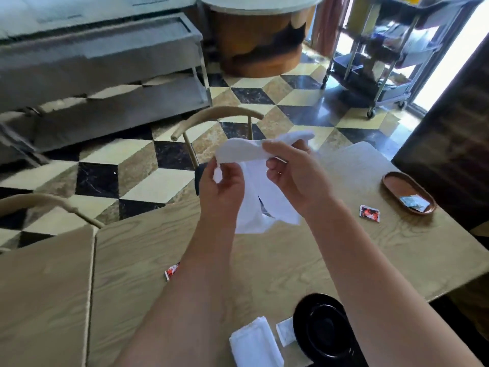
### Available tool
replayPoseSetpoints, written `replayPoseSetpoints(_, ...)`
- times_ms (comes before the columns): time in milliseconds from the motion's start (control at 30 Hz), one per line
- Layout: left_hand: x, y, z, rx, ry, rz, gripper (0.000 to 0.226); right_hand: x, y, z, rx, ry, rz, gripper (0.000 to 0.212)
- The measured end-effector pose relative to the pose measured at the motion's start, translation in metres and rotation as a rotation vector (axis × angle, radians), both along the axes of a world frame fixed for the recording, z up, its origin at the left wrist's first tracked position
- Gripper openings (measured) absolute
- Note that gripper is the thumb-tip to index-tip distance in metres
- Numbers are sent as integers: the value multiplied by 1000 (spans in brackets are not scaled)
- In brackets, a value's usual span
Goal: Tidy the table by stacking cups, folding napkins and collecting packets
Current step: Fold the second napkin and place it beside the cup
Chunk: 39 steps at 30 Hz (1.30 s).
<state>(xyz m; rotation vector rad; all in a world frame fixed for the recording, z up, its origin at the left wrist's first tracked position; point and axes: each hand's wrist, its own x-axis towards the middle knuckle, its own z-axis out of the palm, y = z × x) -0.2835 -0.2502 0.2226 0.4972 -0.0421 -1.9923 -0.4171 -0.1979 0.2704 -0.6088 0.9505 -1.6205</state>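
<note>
Head view showed both hands, left and right, pinching a crumpled white napkin, half unfolded, hanging above the surface

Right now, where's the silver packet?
Head view, far right: the silver packet lies inside the oval wooden tray near the table's right edge, with a red packet on the table just left of it.

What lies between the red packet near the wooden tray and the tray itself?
Nothing visible. The red packet lies on bare table just left of the wooden tray, which already holds a silver packet.
</note>
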Motion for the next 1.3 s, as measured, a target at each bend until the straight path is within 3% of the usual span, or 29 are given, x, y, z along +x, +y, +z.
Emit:
replayPoseSetpoints(33, 18, -8, 11, 38, 128, 51, 12, 15, 1, 12, -35, 32, 26, 21)
replayPoseSetpoints(100, 59, -17, 42, 145, 209, 97, 14, 45, 6, 31, -79, 72, 66, 15)
replayPoseSetpoints(200, 125, -13, 62, 40, 159, 154, 18, 87, 14, 46, -83, -18, 40, 18)
replayPoseSetpoints(367, 231, 6, 69, -111, 99, 284, 29, 152, 26, 43, 14, -341, -6, 29)
replayPoseSetpoints(667, 380, 40, 41, 48, -447, 370, 47, 203, 54, 19, 30, -528, -99, 35)
replayPoseSetpoints(800, 405, 44, 8, 154, -692, 360, 36, 195, 51, -5, 216, -481, -106, 30)
replayPoseSetpoints(933, 402, 28, -10, 186, -800, 345, 32, 187, 27, -33, 302, -510, -211, 25)
replayPoseSetpoints(1067, 391, -6, -9, 245, -919, 410, 18, 168, -12, -39, 407, -447, -157, 27)
replayPoseSetpoints(1300, 368, -68, 32, 99, -783, 454, 22, 135, -70, 7, 304, -312, -141, 26)
